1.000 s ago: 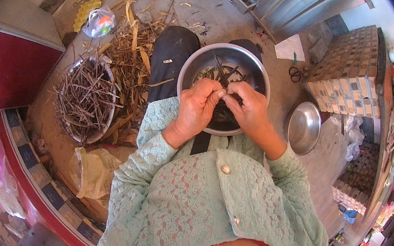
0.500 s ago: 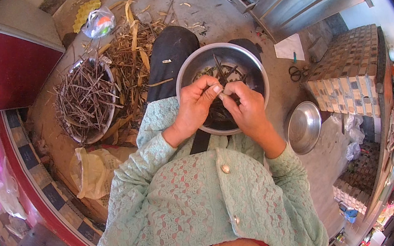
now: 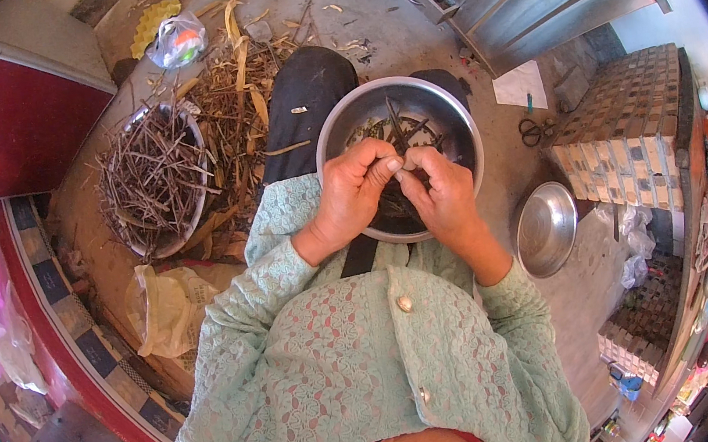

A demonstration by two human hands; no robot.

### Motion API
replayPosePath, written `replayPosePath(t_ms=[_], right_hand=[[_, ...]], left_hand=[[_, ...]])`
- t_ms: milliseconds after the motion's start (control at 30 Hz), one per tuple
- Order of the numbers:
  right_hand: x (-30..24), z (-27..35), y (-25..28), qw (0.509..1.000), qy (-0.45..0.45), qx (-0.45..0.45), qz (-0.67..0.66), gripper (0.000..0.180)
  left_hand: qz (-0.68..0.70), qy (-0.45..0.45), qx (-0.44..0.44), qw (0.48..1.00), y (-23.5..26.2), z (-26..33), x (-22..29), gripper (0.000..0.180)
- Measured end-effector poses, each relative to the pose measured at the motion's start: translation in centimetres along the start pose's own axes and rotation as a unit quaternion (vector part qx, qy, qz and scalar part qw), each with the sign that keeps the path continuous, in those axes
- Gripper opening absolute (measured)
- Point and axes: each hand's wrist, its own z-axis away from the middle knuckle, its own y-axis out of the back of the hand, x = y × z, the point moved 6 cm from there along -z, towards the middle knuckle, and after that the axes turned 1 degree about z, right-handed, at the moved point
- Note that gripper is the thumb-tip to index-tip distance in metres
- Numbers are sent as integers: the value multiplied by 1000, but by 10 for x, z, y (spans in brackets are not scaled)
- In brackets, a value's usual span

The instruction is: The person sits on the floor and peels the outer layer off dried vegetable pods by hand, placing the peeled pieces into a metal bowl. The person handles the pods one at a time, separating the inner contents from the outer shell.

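Note:
A round metal bowl (image 3: 452, 112) rests on my lap, with dark, thin dried pods or stalks (image 3: 395, 117) and paler small bits inside. Over its near half, my left hand (image 3: 349, 193) is closed, thumb and forefinger pinched together. My right hand (image 3: 444, 194) is pinched the same way, its fingertips meeting those of the left. Whatever lies between the fingertips is too small and too covered to make out. Both hands hide part of the bowl's contents.
Left of me stands a basin (image 3: 200, 206) heaped with dry twigs (image 3: 150, 175), beside loose husks and stalks (image 3: 235, 103). An empty metal basin (image 3: 547, 230) lies on the floor at right, near scissors (image 3: 529, 130) and a tiled brick block (image 3: 621, 131). A pale sack (image 3: 162, 311) sits at left.
The fingertips have drawn slightly closer together, and both hands have shifted very little. The bowl and everything around it look the same.

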Motion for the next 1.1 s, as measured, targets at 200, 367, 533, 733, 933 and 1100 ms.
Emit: replayPosePath(t_ms=[200, 367, 533, 733, 933, 1100], right_hand=[[1, 3, -4, 1000, -6, -5, 12, 19], [-6, 4, -2, 998, 14, 31, 57, 19], [-9, 3, -3, 995, 49, 38, 74, 20], [-11, 2, -5, 995, 64, 5, 77, 17], [1, 3, -6, 999, -18, -35, -8, 17], [6, 2, -4, 998, -48, -37, -31, 19]], left_hand=[[69, 48, 9, 996, -2, 2, -13, 8], [-2, 5, 38, 999, 0, 0, 1, 6], [-34, 5, 26, 999, -1, 3, 3, 7], [130, 90, -6, 987, -7, 6, -23, 12], [332, 264, -35, 905, -13, 14, -35, 14], [292, 232, -21, 928, -10, 12, -35, 15]])
